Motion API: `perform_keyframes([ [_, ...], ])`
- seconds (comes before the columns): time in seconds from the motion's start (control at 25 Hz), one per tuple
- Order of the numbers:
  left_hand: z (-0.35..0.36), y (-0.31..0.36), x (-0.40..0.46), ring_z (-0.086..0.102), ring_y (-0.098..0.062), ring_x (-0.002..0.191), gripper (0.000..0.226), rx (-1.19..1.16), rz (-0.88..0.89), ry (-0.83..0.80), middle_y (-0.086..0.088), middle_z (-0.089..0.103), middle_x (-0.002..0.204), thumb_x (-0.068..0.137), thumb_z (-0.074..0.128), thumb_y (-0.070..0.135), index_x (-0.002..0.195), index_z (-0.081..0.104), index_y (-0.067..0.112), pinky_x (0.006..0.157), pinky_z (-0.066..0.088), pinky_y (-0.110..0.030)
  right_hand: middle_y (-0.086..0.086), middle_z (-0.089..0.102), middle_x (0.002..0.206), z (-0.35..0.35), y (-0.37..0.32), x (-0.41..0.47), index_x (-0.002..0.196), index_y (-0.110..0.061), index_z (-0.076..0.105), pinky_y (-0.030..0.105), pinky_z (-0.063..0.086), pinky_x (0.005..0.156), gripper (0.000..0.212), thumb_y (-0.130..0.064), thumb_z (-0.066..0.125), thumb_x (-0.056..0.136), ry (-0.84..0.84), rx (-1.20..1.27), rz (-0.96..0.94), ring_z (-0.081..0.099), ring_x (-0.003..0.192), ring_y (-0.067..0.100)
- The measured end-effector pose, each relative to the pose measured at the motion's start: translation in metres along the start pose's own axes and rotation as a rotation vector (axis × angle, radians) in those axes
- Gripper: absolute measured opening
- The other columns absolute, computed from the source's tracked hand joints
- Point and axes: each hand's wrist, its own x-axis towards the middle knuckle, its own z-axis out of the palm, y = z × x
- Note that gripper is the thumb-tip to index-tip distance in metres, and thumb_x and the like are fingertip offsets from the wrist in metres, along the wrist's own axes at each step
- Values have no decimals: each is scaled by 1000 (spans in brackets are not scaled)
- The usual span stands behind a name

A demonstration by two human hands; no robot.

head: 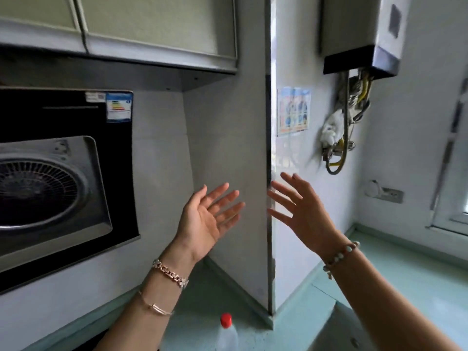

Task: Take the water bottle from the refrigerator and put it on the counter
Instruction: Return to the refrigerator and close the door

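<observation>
The left hand (206,219) and right hand (301,211) are raised, fingers spread, holding nothing. Below them, the water bottle (227,334) stands on the counter (405,279).

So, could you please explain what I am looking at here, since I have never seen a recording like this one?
There is no machine: a person wears one wide-angle camera on the head, looking forward and down, so you see their own arms. The left hand and the right hand are both raised with fingers spread, and neither holds anything. Below them, at the bottom edge, a clear water bottle with a red cap stands on the pale green counter, touched by neither hand. At left is a black range hood under wall cabinets; at upper right a water heater hangs on the wall. No refrigerator is in view.
</observation>
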Motion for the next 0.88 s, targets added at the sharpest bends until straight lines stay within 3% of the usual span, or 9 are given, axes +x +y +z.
perform_keyframes([
  [0.12,34,-14,-3,64,-36,113,44,20,-30,-123,-12,70,123,94,45,46,111,73,16,92,51,-46,5,69,127,-16,-24,-28,127,-24,62,53,47,101,49,-43,60,82,32,-10,-55,64,118,24],
  [0.24,79,-38,1,64,-37,113,44,7,-92,-260,-13,68,125,93,46,45,113,71,15,101,46,-47,6,66,131,-43,-53,-64,132,-24,59,54,45,104,47,-42,55,89,121,-68,-123,64,118,25],
  [0.36,155,-83,-4,63,-38,115,41,-16,-226,-471,-13,68,126,95,45,42,113,72,17,104,43,-49,3,67,130,-86,-104,-134,131,-27,59,52,48,100,53,-49,60,83,279,-181,-243,64,118,24],
  [0.48,259,-140,-39,62,-36,116,41,-24,-342,-743,-11,68,126,96,42,42,115,70,20,104,42,-49,2,69,128,-128,-171,-243,124,-30,64,51,48,99,44,-49,57,85,502,-266,-387,64,118,24],
  [0.64,391,-213,-140,64,-36,114,40,-115,-566,-1086,-9,68,126,93,47,40,123,66,20,103,44,-48,0,70,126,-132,-244,-426,121,-31,66,49,49,96,54,-53,67,72,889,-435,-553,64,118,24],
  [0.88,507,-286,-377,62,-38,115,39,-264,-917,-1537,-10,67,128,94,47,41,120,68,21,101,45,-49,1,73,121,-43,-276,-696,117,-27,69,50,46,98,43,-48,64,79,1418,-528,-806,63,119,26],
])
